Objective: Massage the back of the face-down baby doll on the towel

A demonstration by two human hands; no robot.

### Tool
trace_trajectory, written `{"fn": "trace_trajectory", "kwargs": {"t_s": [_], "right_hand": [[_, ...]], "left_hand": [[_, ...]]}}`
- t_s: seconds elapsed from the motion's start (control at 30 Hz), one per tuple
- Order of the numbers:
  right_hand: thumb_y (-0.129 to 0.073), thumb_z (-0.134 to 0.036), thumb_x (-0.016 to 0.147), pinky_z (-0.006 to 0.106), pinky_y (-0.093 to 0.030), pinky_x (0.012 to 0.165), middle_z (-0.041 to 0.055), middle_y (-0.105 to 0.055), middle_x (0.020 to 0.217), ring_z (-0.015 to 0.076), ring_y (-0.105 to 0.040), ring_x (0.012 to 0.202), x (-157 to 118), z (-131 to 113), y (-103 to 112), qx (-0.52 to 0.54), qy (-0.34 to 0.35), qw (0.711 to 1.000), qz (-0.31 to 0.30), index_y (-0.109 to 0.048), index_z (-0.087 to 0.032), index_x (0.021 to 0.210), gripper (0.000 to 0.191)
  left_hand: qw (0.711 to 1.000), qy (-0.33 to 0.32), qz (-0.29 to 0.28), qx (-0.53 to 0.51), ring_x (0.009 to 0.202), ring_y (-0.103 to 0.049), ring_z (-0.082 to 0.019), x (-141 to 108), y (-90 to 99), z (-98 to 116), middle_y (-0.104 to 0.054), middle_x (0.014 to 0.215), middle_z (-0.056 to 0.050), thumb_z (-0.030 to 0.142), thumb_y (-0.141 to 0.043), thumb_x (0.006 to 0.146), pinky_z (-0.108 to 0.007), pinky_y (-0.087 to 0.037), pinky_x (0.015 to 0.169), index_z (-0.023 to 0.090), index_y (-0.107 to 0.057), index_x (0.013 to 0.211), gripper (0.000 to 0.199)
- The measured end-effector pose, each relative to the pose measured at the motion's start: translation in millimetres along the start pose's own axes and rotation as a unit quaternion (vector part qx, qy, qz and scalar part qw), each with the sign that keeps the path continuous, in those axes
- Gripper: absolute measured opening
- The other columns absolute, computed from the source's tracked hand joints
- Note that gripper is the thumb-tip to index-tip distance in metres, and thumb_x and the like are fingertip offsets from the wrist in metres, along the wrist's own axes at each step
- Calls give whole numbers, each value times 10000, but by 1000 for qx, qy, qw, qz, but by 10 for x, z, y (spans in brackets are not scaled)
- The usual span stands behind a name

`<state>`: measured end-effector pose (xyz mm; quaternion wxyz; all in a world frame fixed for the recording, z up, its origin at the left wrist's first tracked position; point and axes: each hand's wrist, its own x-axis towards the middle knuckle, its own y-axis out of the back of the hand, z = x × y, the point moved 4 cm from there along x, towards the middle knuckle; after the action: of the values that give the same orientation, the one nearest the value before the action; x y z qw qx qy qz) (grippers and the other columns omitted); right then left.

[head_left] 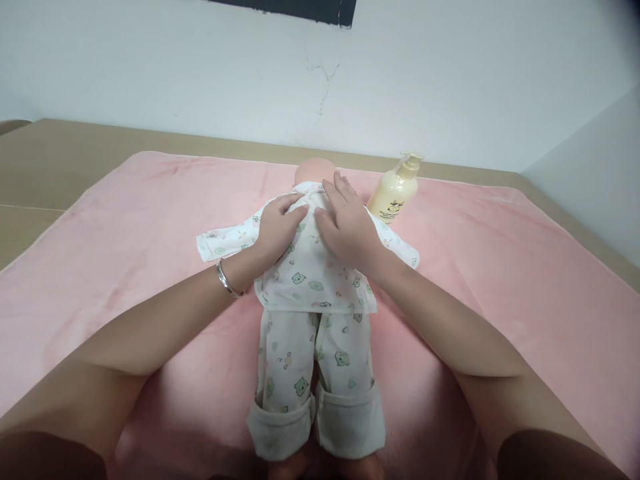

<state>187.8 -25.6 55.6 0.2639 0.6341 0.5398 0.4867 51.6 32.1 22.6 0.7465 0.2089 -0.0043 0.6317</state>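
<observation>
A baby doll (316,171) lies on a pink blanket, its head toward the wall and its feet toward me. It wears a white shirt (315,283) with green animal prints and matching trousers (290,360) with rolled-up cuffs. My left hand (281,228) rests open on the left side of the shirt's upper part, a silver bangle on that wrist. Opposite it, my right hand (346,223) lies flat on the shirt's right side, fingers stretched toward the collar. Both thumbs point inward, apart from each other. The doll's face is not visible.
A pale yellow pump bottle (395,190) stands on the blanket beyond the doll's right-hand sleeve. The pink blanket (480,267) covers most of a wooden table (65,160). Behind the table rises a white wall (200,80) with a dark panel (310,8) at the top.
</observation>
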Motion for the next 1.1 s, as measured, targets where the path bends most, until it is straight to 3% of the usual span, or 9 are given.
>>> {"fn": "trace_trajectory", "kwargs": {"t_s": [0.17,0.33,0.5,0.67,0.8,0.9,0.97,1.1], "right_hand": [[-294,-270,1011,566,-225,1287,185,-367,1644,321,-293,1565,15,0,-138,-16,19,999,-41,-453,-53,1530,584],[-301,-298,1020,589,-235,1277,160,-383,1641,322,-286,1569,61,71,-156,10,26,999,-34,-485,-102,1519,567],[-270,-277,1040,532,-285,1273,177,-390,1633,313,-309,1560,114,170,-130,7,13,999,-32,-471,-77,1525,561],[-371,-99,952,552,-276,1271,230,-386,1621,359,-343,1537,34,0,241,-105,30,993,-35,-497,-24,1491,558],[-318,-80,946,524,-333,1264,149,-405,1632,292,-353,1541,-79,-157,750,-75,89,993,-8,-503,-107,1498,583],[-287,-135,980,575,-308,1271,99,-372,1656,294,-299,1566,-31,32,1039,-40,72,996,47,-443,-165,1546,588],[-292,-174,995,626,-263,1273,100,-344,1665,325,-241,1585,81,279,1118,-30,39,994,94,-400,-174,1571,586],[-308,-221,1000,674,-236,1253,194,-312,1662,385,-210,1583,337,728,977,-37,-25,991,125,-358,-78,1573,592]], "left_hand": [[1000,-9,-4,-6,1288,-625,-249,12,-4,-10,-710,1341,-43,330,-596,866,-421,-474,1173,207,-770,1153,357],[999,-34,-8,21,1282,-632,-238,36,12,-25,-722,1323,-21,363,-574,893,-419,-471,1178,248,-788,1128,338],[997,-57,-24,54,1245,-660,-250,103,52,-81,-723,1324,-25,380,-534,912,-430,-501,1142,254,-781,1147,364],[990,-48,32,132,1305,-620,-309,217,259,-238,-690,1377,-60,352,-515,904,-525,-448,1183,247,-746,1216,402],[977,-52,60,200,1461,-472,-362,279,390,-205,-585,1495,-136,346,-538,901,-580,-318,1267,203,-639,1382,512],[980,-66,44,183,1526,-388,-340,239,271,58,-469,1597,-130,414,-543,928,-566,-318,1275,236,-471,1527,630],[987,-75,8,138,1493,-444,-316,222,74,316,-486,1583,-128,480,-486,964,-537,-386,1241,242,-433,1544,629],[994,-31,-102,35,1334,-614,-249,371,-431,741,-623,1443,-132,530,-169,1040,-472,-504,1146,243,-413,1547,631]]}}
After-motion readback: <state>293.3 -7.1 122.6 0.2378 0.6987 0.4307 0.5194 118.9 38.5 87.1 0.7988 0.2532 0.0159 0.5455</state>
